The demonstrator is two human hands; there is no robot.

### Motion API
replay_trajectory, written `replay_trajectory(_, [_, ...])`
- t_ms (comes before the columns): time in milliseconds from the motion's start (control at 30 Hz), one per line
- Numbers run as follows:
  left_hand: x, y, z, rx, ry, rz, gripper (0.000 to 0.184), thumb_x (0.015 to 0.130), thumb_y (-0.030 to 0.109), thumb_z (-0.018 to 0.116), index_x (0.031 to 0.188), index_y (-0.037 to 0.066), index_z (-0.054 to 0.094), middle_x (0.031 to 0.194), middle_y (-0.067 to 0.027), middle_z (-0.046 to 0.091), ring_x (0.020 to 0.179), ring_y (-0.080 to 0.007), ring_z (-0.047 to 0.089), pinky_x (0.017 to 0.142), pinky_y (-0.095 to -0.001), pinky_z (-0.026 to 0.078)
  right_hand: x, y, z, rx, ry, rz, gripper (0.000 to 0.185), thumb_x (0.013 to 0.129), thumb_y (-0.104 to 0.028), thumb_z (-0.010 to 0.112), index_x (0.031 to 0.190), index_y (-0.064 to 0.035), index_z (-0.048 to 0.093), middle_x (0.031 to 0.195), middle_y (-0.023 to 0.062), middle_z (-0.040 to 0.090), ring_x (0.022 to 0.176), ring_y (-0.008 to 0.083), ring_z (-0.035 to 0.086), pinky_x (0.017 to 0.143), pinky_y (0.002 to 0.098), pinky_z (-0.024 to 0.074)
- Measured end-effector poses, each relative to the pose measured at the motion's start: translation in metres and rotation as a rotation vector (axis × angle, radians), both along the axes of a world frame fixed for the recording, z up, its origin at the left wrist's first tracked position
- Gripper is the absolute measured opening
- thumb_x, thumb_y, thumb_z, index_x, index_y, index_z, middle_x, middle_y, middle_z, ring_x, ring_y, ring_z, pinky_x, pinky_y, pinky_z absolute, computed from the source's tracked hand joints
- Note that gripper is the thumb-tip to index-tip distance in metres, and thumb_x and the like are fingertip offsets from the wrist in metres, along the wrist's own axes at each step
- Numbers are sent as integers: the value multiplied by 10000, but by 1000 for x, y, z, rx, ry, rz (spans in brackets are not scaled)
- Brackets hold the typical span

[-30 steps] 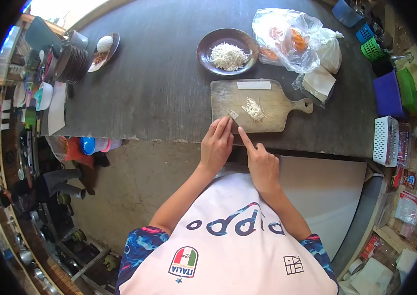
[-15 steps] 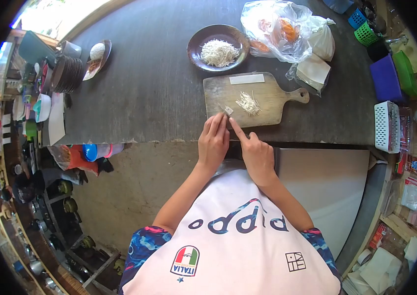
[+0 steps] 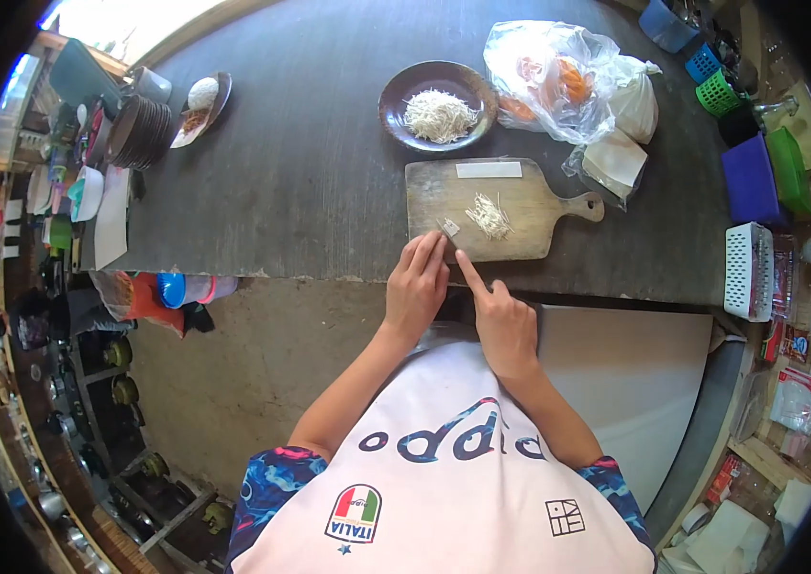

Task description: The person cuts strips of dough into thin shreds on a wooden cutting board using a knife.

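Note:
On the wooden cutting board [image 3: 429, 187], my left hand [image 3: 415, 292] presses its closed fingertips down at a small white piece [image 3: 451, 228], mostly covering it. My right hand [image 3: 503, 325] has its index finger stretched along a thin knife blade [image 3: 447, 237]; the other fingers are curled and the handle is hidden under them. Right of the fingertips lies a small pile of thin white shreds [image 3: 489, 218]. A flat white strip [image 3: 488, 169] rests along the board's far edge. Beyond the board stands a brown bowl [image 3: 394, 120] holding more white shreds [image 3: 441, 117].
Right of the bowl are a clear plastic bag [image 3: 554, 81] with orange contents and a whitish bag [image 3: 637, 105]. A packet [image 3: 613, 161] lies near the board's handle. Stacked dark plates [image 3: 137, 134] and a dish [image 3: 219, 100] stand far left. Baskets [image 3: 750, 273] line the right side.
The view has tilted slightly, so the board and bowl appear lower and a little to the right. Both hands stay at the same place on the board, the blade between them.

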State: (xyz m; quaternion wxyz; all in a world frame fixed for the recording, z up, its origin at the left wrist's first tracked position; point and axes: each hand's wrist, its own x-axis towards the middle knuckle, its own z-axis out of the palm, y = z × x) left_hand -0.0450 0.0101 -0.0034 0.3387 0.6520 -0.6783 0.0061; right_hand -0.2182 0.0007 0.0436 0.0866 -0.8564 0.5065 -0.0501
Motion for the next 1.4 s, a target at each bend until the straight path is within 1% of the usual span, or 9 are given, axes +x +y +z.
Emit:
replay_trajectory(367, [1, 1, -1, 10, 4, -15, 400, 897, -7, 719, 1293, -65, 715, 1369, -134, 665, 1277, -319, 650, 1038, -417, 595, -3, 2, 2, 11, -11, 0, 839, 960, -78, 685, 1690, -396, 420, 759, 61, 591, 556, 229, 698, 521, 386, 601])
replay_trajectory(433, [2, 1, -3, 17, -15, -23, 430, 900, 21, 722, 1321, -67, 697, 1384, -137, 655, 1291, -306, 639, 1053, -407, 586, -5, 3, 3, 18, -15, 3, 829, 967, -88, 683, 1691, -393, 419, 755, 61, 590, 557, 231, 699, 521, 388, 599])
replay_trajectory(633, [3, 2, -4, 8, -34, -33, 444, 901, 44, 726, 1329, -69, 690, 1395, -138, 651, 1294, -300, 639, 1060, -399, 582, 9, -8, -11, -39, -49, 17, 865, 952, -44, 677, 1700, -384, 404, 753, 62, 586, 557, 239, 700, 523, 395, 605])
replay_trajectory(833, [3, 1, -4, 14, -29, -22, 432, 900, 49, 730, 1314, -69, 699, 1390, -142, 656, 1296, -303, 640, 1064, -400, 580, 1, 2, 5, 22, 5, 3, 874, 943, -30, 670, 1697, -385, 406, 771, 64, 598, 577, 237, 710, 550, 390, 618])
replay_trajectory(933, [2, 3, -5, 14, -31, -20, 427, 905, 51, 728, 1315, -68, 698, 1390, -142, 656, 1299, -303, 638, 1066, -400, 579, 4, 2, -3, 19, 9, -41, 742, 1016, -155, 687, 1663, -428, 448, 748, 80, 588, 562, 292, 689, 532, 452, 591])
replay_trajectory(1133, [3, 3, -5, 29, -30, -22, 426, 917, 59, 724, 1322, -69, 694, 1393, -140, 655, 1303, -300, 636, 1071, -400, 576, 8, -4, -1, 18, -83, -41, 746, 1020, -147, 684, 1666, -431, 441, 749, 82, 590, 556, 300, 686, 533, 459, 593])
replay_trajectory(1233, [2, 2, -6, 21, -30, -12, 417, 922, 61, 720, 1318, -68, 695, 1386, -136, 657, 1301, -298, 636, 1065, -399, 579, -1, 8, 0, 38, -29, -48, 733, 1023, -150, 682, 1662, -424, 450, 753, 83, 596, 561, 302, 687, 530, 455, 587])
replay_trajectory(1333, [1, 3, -6, 28, -29, -4, 403, 929, 58, 715, 1312, -66, 698, 1382, -130, 659, 1301, -295, 637, 1058, -398, 582, -1, 7, -1, 15, -15, -11, 889, 926, -21, 668, 1696, -383, 413, 752, 66, 593, 579, 240, 714, 542, 393, 616])
replay_trajectory(1400, [1, 3, -5, 29, -30, -8, 398, 932, 58, 714, 1310, -66, 701, 1384, -127, 659, 1302, -293, 636, 1056, -397, 583, 6, -2, -7, -13, -52, 1, 903, 919, -23, 672, 1701, -385, 404, 747, 64, 587, 576, 242, 715, 540, 394, 616])
